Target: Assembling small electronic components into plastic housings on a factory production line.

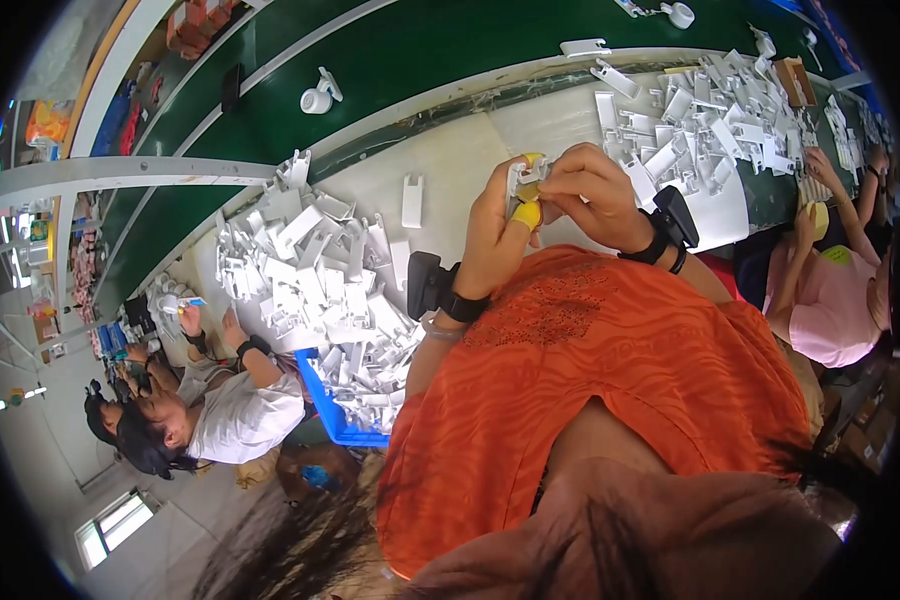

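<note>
My left hand (495, 225) and right hand (590, 190) both pinch one small white part (521, 178), held up above the surface (450, 170) — fingers pressed on it. I should grip near its edges and work slowly, so it does not slip into the pile (310, 270) — many look alike.
</note>
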